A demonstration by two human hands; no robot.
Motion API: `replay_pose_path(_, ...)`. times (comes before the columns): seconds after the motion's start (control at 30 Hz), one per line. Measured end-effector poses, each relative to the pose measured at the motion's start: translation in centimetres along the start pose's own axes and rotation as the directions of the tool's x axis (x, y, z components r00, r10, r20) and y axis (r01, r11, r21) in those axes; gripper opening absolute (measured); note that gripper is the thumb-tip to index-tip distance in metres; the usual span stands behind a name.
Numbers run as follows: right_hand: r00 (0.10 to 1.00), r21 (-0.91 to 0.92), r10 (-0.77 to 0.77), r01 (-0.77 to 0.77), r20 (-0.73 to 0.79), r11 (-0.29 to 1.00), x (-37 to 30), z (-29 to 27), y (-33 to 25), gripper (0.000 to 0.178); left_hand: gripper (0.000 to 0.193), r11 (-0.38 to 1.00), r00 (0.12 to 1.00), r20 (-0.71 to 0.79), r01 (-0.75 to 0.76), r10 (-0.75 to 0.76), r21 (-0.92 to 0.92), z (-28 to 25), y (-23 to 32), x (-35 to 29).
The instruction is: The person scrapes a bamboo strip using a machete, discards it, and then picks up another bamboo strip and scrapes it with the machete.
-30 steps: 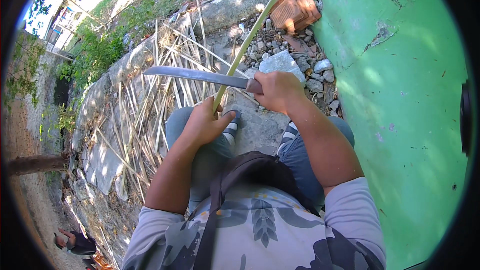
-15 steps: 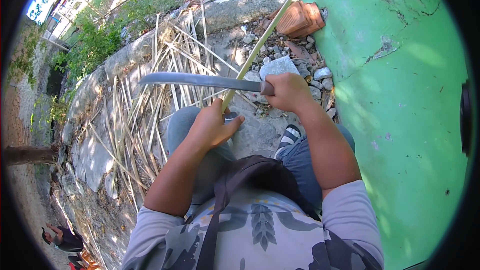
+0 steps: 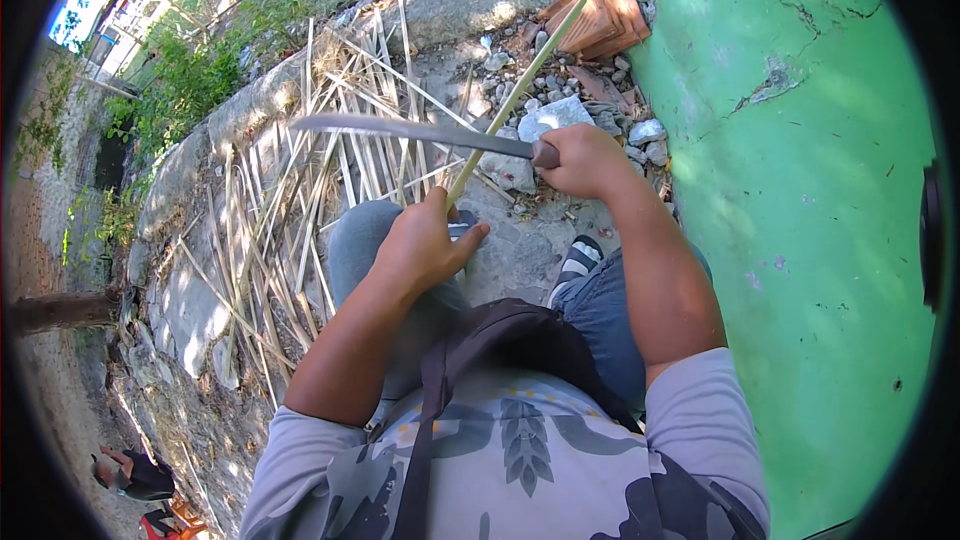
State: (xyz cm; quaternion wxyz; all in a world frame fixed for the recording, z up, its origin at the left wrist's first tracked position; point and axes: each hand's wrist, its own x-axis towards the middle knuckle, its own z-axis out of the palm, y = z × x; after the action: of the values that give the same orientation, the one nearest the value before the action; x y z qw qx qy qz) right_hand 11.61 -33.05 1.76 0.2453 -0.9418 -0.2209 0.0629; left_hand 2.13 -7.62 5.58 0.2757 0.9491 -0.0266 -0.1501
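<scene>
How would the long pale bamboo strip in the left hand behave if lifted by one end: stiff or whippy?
Probably springy rather than rigid: the long pale bamboo strip is very thin for its length. It likely weighs little, since the left hand props it alone. Its split edges may be sharp, judging by the big knife crossing it.

Pale yellow-green bamboo strip (image 3: pixel 515 95), steel-grey blade (image 3: pixel 400 130) with a dark handle. Beneath lay straw-coloured slivers (image 3: pixel 300 200) on grey stone. The wall (image 3: pixel 800 190) glared bright green (cracked grey in spots); the shirt (image 3: pixel 520 450) showed grey leaf print.
</scene>
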Motion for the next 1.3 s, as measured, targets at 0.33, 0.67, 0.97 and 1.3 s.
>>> replay_pose_path(0.33,0.998,0.054,0.065,-0.064,-0.012,0.996,-0.6,-1.0,-1.0,0.025,0.053,0.999,1.0,-0.005,0.024,-0.023,0.048,0.1,0.6,-0.8)
replay_pose_path(0.67,0.934,0.242,0.297,-0.247,-0.198,0.938,0.7,1.4,3.6,0.028,0.051,0.994,0.999,0.005,0.034,-0.034,0.103,2.0,-0.3,-0.1)
replay_pose_path(0.97,0.995,0.028,0.092,-0.093,0.04,0.995,-0.1,-1.0,1.5,0.023,0.054,1.0,1.0,0.005,-0.017,0.017,0.014,0.8,0.3,-0.3)
replay_pose_path(1.3,0.981,0.141,-0.001,0.029,-0.195,0.99,-1.0,-2.0,-1.1,0.017,0.054,0.976,0.997,0.025,-0.066,0.073,-0.206,0.2,-1.3,-0.6)
